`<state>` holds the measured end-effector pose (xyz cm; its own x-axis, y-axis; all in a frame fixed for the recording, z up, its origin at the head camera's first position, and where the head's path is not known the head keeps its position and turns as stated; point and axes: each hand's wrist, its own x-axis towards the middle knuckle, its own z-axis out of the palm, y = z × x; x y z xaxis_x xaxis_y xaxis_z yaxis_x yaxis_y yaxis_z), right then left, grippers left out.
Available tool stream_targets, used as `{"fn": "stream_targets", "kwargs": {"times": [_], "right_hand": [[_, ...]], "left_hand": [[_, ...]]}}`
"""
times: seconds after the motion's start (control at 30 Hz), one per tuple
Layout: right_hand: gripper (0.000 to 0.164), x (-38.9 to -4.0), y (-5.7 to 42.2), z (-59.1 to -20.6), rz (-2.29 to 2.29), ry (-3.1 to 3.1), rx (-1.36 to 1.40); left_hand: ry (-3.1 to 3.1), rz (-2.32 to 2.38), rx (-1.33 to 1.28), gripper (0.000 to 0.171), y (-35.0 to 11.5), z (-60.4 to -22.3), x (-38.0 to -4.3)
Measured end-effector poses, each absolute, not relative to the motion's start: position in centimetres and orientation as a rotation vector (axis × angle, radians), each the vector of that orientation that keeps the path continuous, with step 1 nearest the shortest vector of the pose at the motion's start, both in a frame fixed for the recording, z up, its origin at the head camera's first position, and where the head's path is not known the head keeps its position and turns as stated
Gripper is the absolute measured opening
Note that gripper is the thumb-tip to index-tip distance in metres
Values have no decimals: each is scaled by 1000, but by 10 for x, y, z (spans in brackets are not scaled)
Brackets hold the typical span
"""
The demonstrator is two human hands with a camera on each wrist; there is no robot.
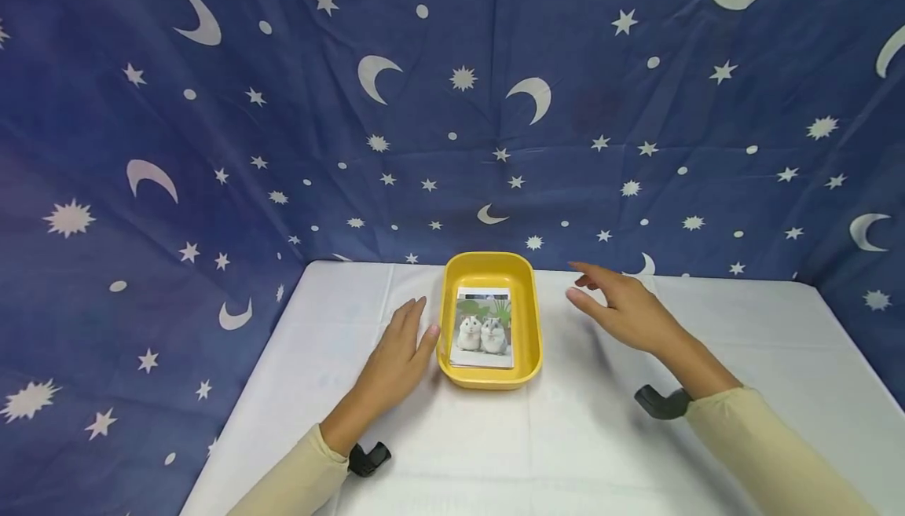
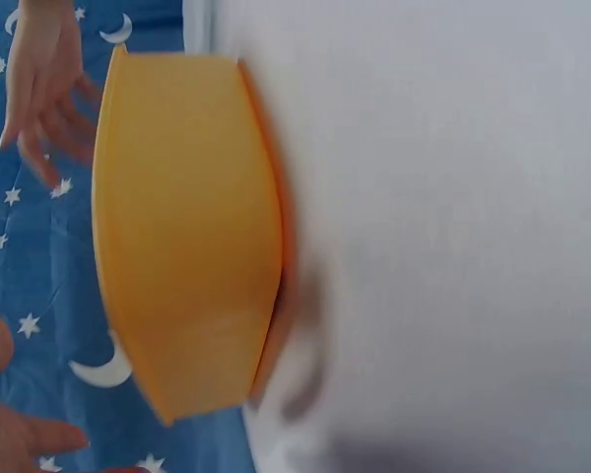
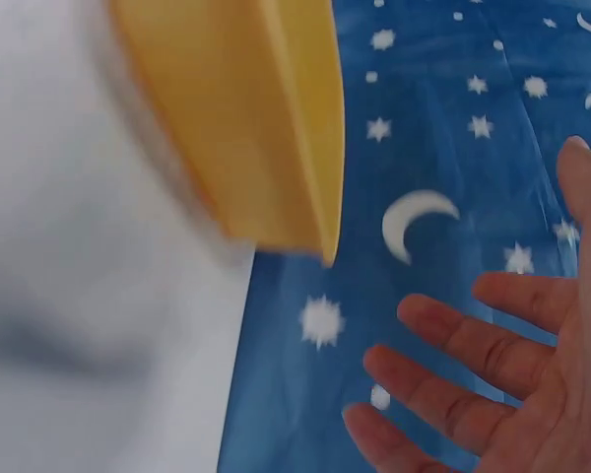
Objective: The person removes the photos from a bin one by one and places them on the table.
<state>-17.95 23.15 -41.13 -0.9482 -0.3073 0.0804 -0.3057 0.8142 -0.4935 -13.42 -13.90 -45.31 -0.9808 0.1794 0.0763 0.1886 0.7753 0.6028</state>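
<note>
A yellow plastic tub (image 1: 527, 320) with rounded corners sits on the white table. Inside it lies a small stack of picture cards (image 1: 483, 335); the top one shows two white hamsters before green plants. My left hand (image 1: 398, 355) is right at the tub's left rim, fingers extended and holding nothing. To the right of the tub, my right hand (image 1: 625, 308) hovers over the table with its fingers spread loosely and a gap between it and the rim. In the right wrist view, the palm and fingers (image 3: 463, 340) show bare beside the yellow tub wall (image 3: 227, 118).
The white-covered table (image 1: 594, 453) meets a dark blue cloth (image 1: 452, 115) printed with moons and stars at the back and left. A black wrist mount (image 1: 369, 459) shows under the left sleeve, another black mount (image 1: 662, 402) under the right.
</note>
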Motion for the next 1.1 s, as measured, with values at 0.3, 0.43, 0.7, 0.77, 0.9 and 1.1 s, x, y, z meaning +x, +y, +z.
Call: {"fn": "stream_targets", "kwargs": {"times": [0.3,0.43,0.7,0.77,0.9,1.1], "right_hand": [[59,-229,162,-408,-991,2741,-698],[58,-245,138,-412,-977,2628,-738],[55,-264,103,-421,-848,2568,-769],[53,-266,96,-423,-795,2586,-795],[49,-271,86,-427,-677,2591,-796],[46,-278,81,-438,-558,2581,-704]], "left_hand": [[-2864,-1628,8,57,-126,-465,-139],[-2794,-1800,130,56,-119,-469,-139],[-2639,-1991,256,58,-102,-481,-147],[-2620,-2008,261,58,-100,-486,-150],[-2596,-2030,230,53,-97,-495,-152],[-2596,-1974,164,47,-95,-500,-154]]}}
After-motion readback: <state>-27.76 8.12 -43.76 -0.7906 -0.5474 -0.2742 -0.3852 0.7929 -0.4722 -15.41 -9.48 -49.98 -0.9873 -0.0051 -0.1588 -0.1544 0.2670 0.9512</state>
